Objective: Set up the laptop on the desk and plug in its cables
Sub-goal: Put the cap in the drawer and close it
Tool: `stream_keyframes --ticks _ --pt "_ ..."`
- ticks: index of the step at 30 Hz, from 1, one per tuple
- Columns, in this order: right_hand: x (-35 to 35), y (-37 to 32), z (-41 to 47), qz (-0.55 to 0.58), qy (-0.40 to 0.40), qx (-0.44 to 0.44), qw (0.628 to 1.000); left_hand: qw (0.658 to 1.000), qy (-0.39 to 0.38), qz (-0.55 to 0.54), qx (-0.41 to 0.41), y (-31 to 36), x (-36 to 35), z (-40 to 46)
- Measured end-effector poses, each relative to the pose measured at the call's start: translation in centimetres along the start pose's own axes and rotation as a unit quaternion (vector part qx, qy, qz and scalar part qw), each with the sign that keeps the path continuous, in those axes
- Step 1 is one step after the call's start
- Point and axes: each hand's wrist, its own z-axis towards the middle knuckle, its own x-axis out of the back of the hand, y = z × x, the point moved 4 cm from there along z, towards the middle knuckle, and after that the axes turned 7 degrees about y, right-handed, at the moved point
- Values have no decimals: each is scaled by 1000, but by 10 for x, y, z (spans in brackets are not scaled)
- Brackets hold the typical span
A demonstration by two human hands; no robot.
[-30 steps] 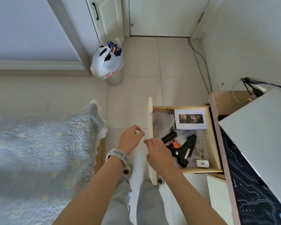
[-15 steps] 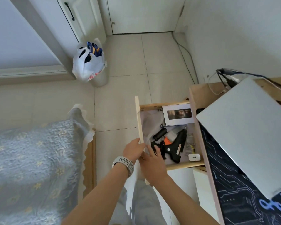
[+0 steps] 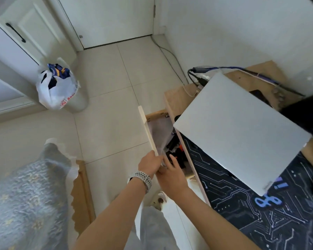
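Observation:
A closed silver laptop (image 3: 240,130) lies askew on the wooden desk (image 3: 175,100), partly over a black circuit-pattern mat (image 3: 251,204). Several cables (image 3: 202,76) bunch at the desk's far left corner, behind the laptop. The desk drawer (image 3: 148,130) stands partly out, with a black and orange glue gun (image 3: 175,150) half hidden under the desk edge. My left hand (image 3: 149,164), with a watch on its wrist, grips the near end of the drawer front. My right hand (image 3: 170,173) rests at the drawer's near corner with fingers extended, touching my left hand.
A bed with a grey quilt (image 3: 25,195) fills the lower left. A bin with a white plastic bag (image 3: 56,87) stands on the tiled floor by a cupboard door (image 3: 25,33). A cable (image 3: 170,56) runs along the floor by the wall. A dark object (image 3: 305,116) sits at right.
The drawer has slid in under the desk, hiding most of its contents. Both hands stayed at the drawer front. The view has swung right, showing more desk and laptop.

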Motion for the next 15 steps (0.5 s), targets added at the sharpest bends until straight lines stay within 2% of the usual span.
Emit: stream_keyframes --ticks 5,10,15 --pt "4 31 -10 -9 -8 -24 1000 998 -34 -42 20 26 -27 2" --pt "-1 59 -16 -49 -10 -49 998 987 -77 -132 52 45 -54 6" --pt "-9 72 -22 -104 -53 -37 992 973 -113 -182 89 53 -72 13"
